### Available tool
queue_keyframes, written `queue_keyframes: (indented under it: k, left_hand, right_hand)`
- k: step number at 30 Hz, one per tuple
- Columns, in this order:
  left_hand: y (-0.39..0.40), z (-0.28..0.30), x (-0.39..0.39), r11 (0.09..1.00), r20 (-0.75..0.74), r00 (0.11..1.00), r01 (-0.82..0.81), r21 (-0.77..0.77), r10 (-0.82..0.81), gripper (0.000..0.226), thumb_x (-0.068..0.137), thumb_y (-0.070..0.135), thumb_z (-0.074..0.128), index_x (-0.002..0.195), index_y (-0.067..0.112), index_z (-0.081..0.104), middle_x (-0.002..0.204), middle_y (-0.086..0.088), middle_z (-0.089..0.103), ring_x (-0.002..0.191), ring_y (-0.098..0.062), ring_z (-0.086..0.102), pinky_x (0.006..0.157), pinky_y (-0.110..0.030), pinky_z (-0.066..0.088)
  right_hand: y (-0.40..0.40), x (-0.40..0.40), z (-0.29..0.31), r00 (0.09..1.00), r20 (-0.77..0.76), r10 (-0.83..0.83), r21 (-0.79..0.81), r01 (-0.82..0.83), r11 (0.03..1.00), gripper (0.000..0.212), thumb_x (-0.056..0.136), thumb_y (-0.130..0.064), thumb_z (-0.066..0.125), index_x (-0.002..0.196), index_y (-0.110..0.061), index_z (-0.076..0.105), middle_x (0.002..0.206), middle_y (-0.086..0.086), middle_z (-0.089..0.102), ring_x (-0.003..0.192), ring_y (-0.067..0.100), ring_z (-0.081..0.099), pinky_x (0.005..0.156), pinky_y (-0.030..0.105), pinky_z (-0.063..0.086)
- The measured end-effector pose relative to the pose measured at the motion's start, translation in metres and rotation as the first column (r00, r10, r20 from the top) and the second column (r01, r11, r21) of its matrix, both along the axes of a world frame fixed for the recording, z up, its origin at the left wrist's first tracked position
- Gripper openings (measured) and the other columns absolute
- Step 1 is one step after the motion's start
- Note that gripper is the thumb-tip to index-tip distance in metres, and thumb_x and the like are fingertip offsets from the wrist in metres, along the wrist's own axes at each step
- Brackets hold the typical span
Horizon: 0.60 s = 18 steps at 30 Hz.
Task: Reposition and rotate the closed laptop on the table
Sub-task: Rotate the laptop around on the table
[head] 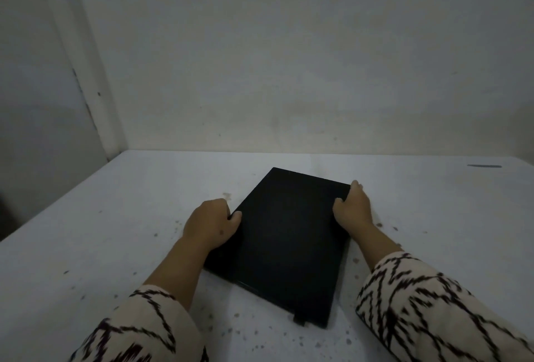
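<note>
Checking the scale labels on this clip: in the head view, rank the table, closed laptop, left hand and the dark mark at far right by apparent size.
1. table
2. closed laptop
3. left hand, though its nearness to the camera makes this unsure
4. dark mark

Left sleeve (pixel 144 330): loose cream fabric with jagged black zigzag streaks, ending at mid-forearm.
Right sleeve (pixel 427 312): same cream cloth, same black print, wide cuff toward 11 o'clock.
Forearms: bare below the cuffs.
Left hand (pixel 212 224): bare.
Right hand (pixel 354 205): bare; rings, if any, too blurred to tell.
</note>
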<state>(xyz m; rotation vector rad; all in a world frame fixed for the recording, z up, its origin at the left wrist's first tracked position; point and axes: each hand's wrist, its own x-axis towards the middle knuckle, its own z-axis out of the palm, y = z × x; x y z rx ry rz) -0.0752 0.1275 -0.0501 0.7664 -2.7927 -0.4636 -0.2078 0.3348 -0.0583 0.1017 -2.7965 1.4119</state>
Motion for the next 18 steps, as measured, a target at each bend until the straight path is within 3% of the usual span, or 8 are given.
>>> queue_keyframes:
  k: [3,5,8,10,12,15,18]
  left_hand:
    - [0.003,0.001,0.003,1.0,0.001,1.0,0.002,-0.016,-0.002,0.038,0.093,0.038,0.047,0.094,0.003,0.064,0.091,-0.011,0.065,0.081,-0.023,0.057,0.074,-0.031,0.045]
    - [0.004,0.001,0.003,1.0,-0.001,1.0,0.011,-0.025,-0.011,0.037,0.092,0.039,0.047,0.101,0.007,0.065,0.101,-0.01,0.069,0.089,-0.025,0.062,0.077,-0.033,0.048]
    - [0.006,0.0,-0.001,0.998,0.013,0.999,0.05,-0.024,-0.05,0.037,0.092,0.039,0.047,0.114,0.014,0.06,0.11,-0.007,0.068,0.099,-0.024,0.063,0.078,-0.033,0.048]
    - [0.009,-0.002,-0.006,0.997,0.031,0.997,0.069,-0.027,-0.068,0.038,0.092,0.039,0.046,0.117,0.012,0.058,0.115,-0.008,0.065,0.101,-0.025,0.062,0.077,-0.033,0.047]
    - [0.011,-0.003,-0.009,0.998,0.027,0.998,0.062,-0.014,-0.062,0.039,0.093,0.038,0.044,0.115,0.01,0.059,0.117,-0.01,0.063,0.101,-0.027,0.062,0.079,-0.036,0.048]
    - [0.014,-0.007,-0.011,0.999,0.028,0.998,0.05,0.003,-0.05,0.039,0.093,0.038,0.043,0.111,0.008,0.059,0.114,-0.011,0.062,0.099,-0.028,0.062,0.082,-0.038,0.051]
    - [0.013,-0.007,-0.011,0.999,0.04,0.998,0.038,0.035,-0.039,0.04,0.093,0.038,0.043,0.106,0.004,0.062,0.106,-0.014,0.064,0.095,-0.03,0.063,0.075,-0.035,0.048]
  right_hand:
    - [0.003,0.001,0.001,1.0,-0.001,0.023,0.019,-0.023,1.0,0.056,0.093,-0.003,0.044,0.144,0.003,0.022,0.155,0.019,0.023,0.137,0.032,0.034,0.108,0.034,0.033]
    - [0.004,0.006,0.0,1.0,-0.023,0.005,0.001,-0.005,1.0,0.042,0.09,-0.003,0.046,0.131,0.005,0.038,0.14,0.022,0.041,0.119,0.033,0.05,0.089,0.034,0.044]
    - [0.005,0.025,-0.008,0.998,-0.053,0.026,-0.033,-0.028,0.999,0.037,0.088,-0.006,0.051,0.122,0.003,0.042,0.127,0.02,0.049,0.097,0.025,0.054,0.069,0.023,0.043]
    - [0.008,0.043,-0.018,0.996,-0.039,0.082,-0.062,-0.084,0.995,0.057,0.087,-0.013,0.055,0.137,-0.001,0.032,0.14,0.016,0.043,0.113,0.025,0.052,0.086,0.029,0.048]
    - [0.012,0.064,-0.022,0.984,-0.026,0.177,-0.084,-0.178,0.98,0.082,0.083,-0.023,0.062,0.148,-0.013,0.014,0.154,0.009,0.029,0.138,0.025,0.035,0.111,0.042,0.038]
    - [0.019,0.099,-0.016,0.952,0.021,0.305,-0.017,-0.304,0.952,0.105,0.077,-0.041,0.068,0.15,-0.02,-0.004,0.162,0.001,0.001,0.148,0.021,0.007,0.121,0.042,0.018]
    - [0.021,0.128,-0.011,0.928,0.075,0.365,0.088,-0.371,0.924,0.114,0.074,-0.051,0.068,0.149,-0.021,-0.013,0.16,-0.003,-0.017,0.148,0.019,-0.012,0.122,0.041,0.007]
